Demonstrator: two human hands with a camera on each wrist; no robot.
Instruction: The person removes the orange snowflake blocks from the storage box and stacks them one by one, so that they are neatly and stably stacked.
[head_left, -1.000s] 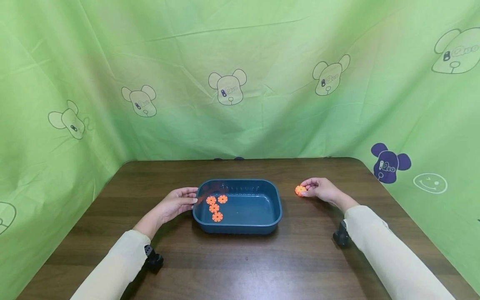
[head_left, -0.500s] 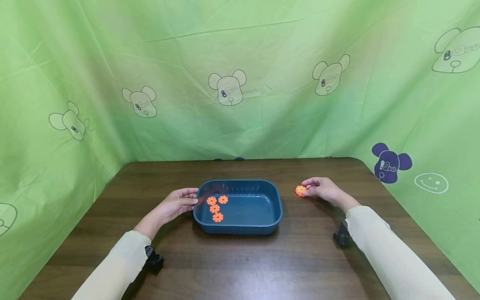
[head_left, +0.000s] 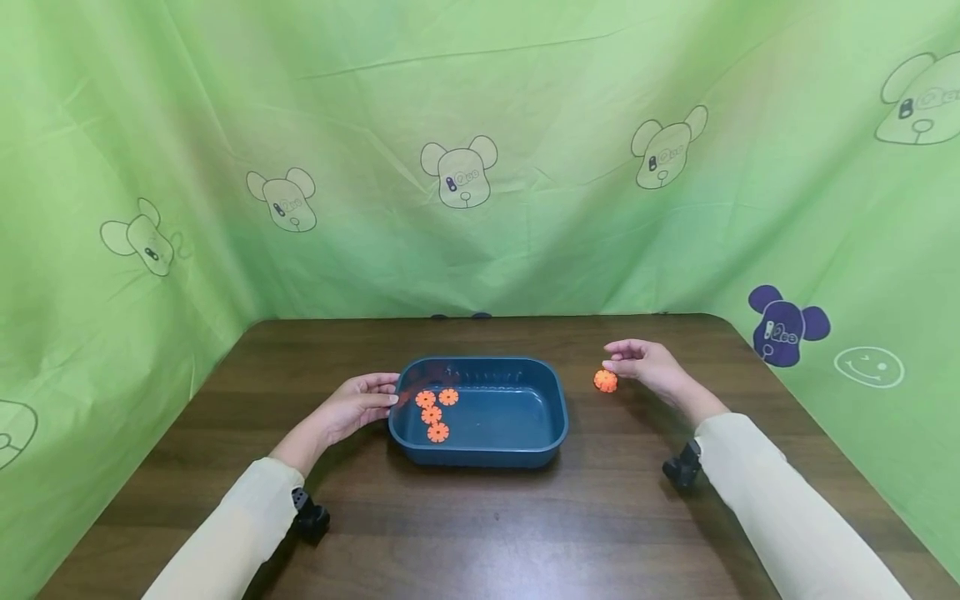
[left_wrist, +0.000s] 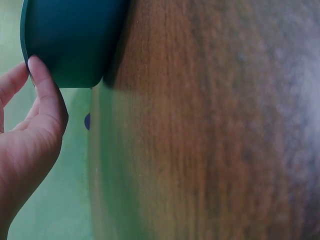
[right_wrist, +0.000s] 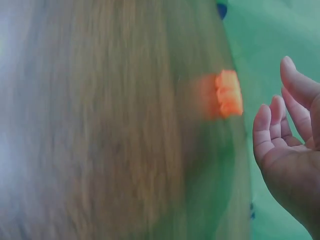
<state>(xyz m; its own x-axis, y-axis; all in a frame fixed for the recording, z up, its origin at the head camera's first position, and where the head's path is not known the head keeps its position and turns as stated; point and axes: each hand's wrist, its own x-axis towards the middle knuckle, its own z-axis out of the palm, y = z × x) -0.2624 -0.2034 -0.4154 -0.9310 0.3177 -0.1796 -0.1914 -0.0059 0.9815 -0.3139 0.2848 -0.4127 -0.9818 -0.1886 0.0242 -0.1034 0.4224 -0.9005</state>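
Note:
My left hand (head_left: 349, 408) pinches the left rim of a dark blue rectangular tray (head_left: 480, 458) between thumb and fingers; the left wrist view shows the thumb on the tray's outer wall (left_wrist: 70, 50). Several orange flower-shaped discs (head_left: 431, 415) lie in the tray's left part. On the table to the tray's right rests a small orange scalloped piece (head_left: 605, 382); from the side, in the right wrist view, it looks like a short stack of such discs (right_wrist: 230, 94). Just beyond it hovers my right hand (head_left: 648, 367), thumb and fingers apart, holding nothing.
The brown wooden table (head_left: 487, 533) extends in front of the tray and to both sides. A green curtain (head_left: 525, 250) printed with bear faces hangs behind and beside it. Each wrist carries a black camera (head_left: 682, 465).
My right hand has let go of the orange piece and lifted slightly away, up and to the right. The piece stays on the table. My left hand keeps its hold on the tray.

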